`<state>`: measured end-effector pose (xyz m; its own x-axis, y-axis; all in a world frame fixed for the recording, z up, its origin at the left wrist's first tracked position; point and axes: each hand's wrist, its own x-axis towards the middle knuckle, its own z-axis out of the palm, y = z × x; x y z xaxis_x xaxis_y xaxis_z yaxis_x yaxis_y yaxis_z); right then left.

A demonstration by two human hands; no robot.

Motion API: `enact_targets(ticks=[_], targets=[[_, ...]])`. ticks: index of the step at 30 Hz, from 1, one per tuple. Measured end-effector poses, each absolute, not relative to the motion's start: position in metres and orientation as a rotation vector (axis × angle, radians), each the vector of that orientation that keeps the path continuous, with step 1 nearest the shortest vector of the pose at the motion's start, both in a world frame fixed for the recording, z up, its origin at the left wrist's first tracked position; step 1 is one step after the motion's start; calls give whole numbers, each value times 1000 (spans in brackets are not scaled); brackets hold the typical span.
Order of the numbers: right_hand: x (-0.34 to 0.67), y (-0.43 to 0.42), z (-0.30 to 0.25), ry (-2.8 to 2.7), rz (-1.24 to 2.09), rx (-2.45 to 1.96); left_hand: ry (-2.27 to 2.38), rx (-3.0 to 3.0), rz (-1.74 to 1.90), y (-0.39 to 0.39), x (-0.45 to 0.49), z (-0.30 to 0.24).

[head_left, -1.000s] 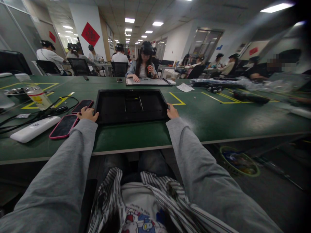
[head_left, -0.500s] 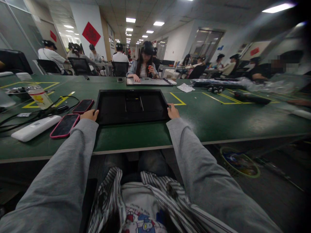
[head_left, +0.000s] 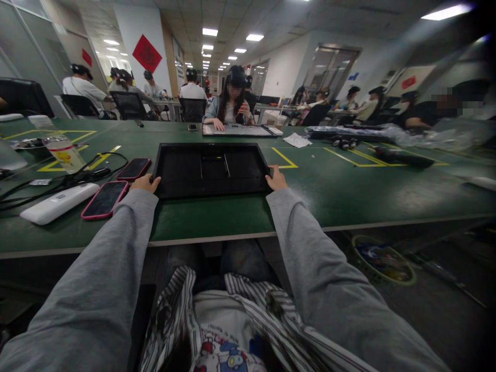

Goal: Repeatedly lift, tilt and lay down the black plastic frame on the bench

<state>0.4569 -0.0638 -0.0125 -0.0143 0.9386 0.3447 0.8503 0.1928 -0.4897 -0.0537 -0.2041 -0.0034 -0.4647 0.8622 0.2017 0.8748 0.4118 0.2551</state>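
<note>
A flat black panel (head_left: 211, 170) with a raised frame lies face up on the green table (head_left: 349, 191) in front of me. My left hand (head_left: 144, 182) grips its near left corner, fingers curled over the edge. My right hand (head_left: 276, 179) holds the near right corner in the same way, thumb on top. Both arms are in grey sleeves. A small rectangular recess marks the panel's middle.
Two pink-cased phones (head_left: 104, 199) (head_left: 134, 168), a white power bank (head_left: 58, 202), black cables (head_left: 58, 178) and a bottle (head_left: 61, 151) lie left of the panel. Across the table a person (head_left: 231, 101) sits at another panel (head_left: 236, 130). Other seated people fill the background. Yellow tape marks the table.
My left hand slid slightly nearer along the panel's left edge to the near corner. The panel and my right hand stayed almost still.
</note>
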Motion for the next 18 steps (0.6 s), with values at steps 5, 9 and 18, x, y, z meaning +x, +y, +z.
enact_targets(ticks=[5,9,18], targets=[[458,-59,-13,-1909,127,-1572,-2501,-1628,-417,-209,-46,6],[458,-65,3,-1888,-48,-1415,-2286,-1533,-727,-225,-27,28],[456,-94,43,-1373,-649,-1131,-1803,-1348,-1204,-277,-8,64]])
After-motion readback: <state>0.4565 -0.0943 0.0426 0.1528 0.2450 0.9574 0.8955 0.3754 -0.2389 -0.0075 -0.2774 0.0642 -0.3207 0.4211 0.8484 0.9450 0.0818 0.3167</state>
